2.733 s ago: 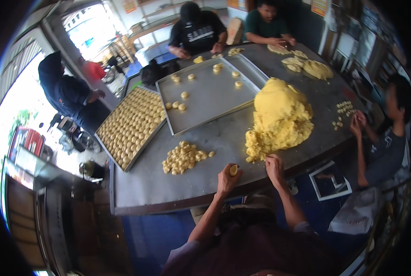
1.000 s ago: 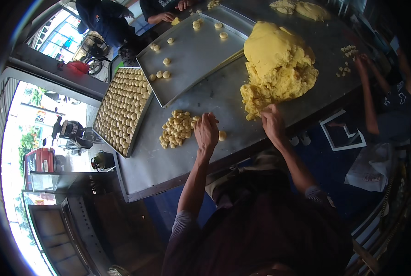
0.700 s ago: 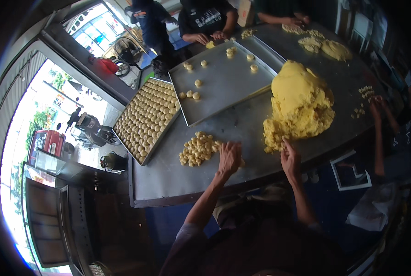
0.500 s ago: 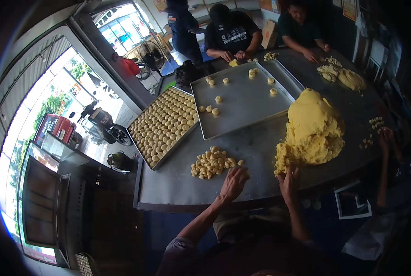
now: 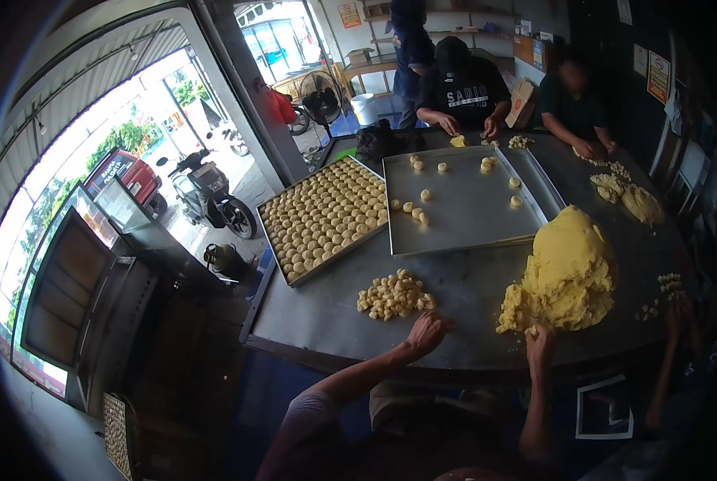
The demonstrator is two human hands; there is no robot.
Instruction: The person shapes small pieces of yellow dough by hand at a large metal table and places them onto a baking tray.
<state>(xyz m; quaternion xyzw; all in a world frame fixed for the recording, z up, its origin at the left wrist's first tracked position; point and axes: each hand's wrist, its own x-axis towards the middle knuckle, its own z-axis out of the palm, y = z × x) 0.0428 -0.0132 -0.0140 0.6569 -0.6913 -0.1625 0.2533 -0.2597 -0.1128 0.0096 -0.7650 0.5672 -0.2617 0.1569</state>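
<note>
My left hand [image 5: 429, 330] is low over the steel table [image 5: 326, 329], just beside a pile of small pale dough pieces [image 5: 389, 297]. Its fingers are curled and what they hold, if anything, is hidden. My right hand [image 5: 540, 345] pinches a bit of yellow dough at the crumbly near edge of a large yellow mound [image 5: 567, 264]. Behind the pile, a tray packed with round pieces [image 5: 320, 210] sits beside a larger metal tray [image 5: 455, 224] with several scattered rounds.
Co-workers [image 5: 463, 96] [image 5: 571, 108] work dough at the far side, another [image 5: 411, 56] stands behind them. A co-worker's hands [image 5: 678, 309] are at the right. Dough lumps [image 5: 639, 200] lie far right. A scooter [image 5: 206, 192] and cabinet [image 5: 66, 289] are at left.
The view has swung up and leftward, showing more of the room. My left hand, earlier holding a round piece, has moved beside the pile. My right hand stays at the mound's edge.
</note>
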